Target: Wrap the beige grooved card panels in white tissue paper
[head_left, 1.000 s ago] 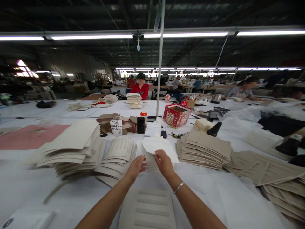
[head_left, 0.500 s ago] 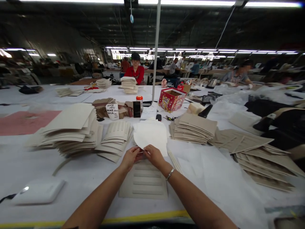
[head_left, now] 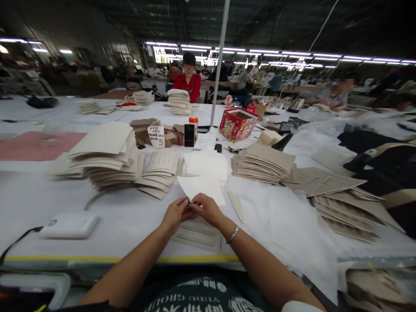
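Both my hands meet at the near edge of a white sheet (head_left: 203,187). My left hand (head_left: 176,213) pinches that edge with thumb and fingers. Close beside it, my right hand (head_left: 206,209) has its fingers closed on the same edge; a bracelet circles that wrist. Under my hands lies a beige panel (head_left: 198,238) with raised strips, partly covered by them. Beyond the held sheet rests a stack of white sheets (head_left: 208,164). Thin pale strips (head_left: 236,206) lie to the right of my right hand.
Beige panel stacks stand left (head_left: 107,158) and right (head_left: 264,164). A white device (head_left: 69,226) with a cord sits at the left front. Behind are a phone (head_left: 189,135), a red patterned box (head_left: 238,124) and a pole (head_left: 220,65). A co-worker in red (head_left: 188,82) is across the table.
The view has tilted down, bringing the table's front edge and my shirt into sight. The white sheet in my hands has come away from the stack, toward me.
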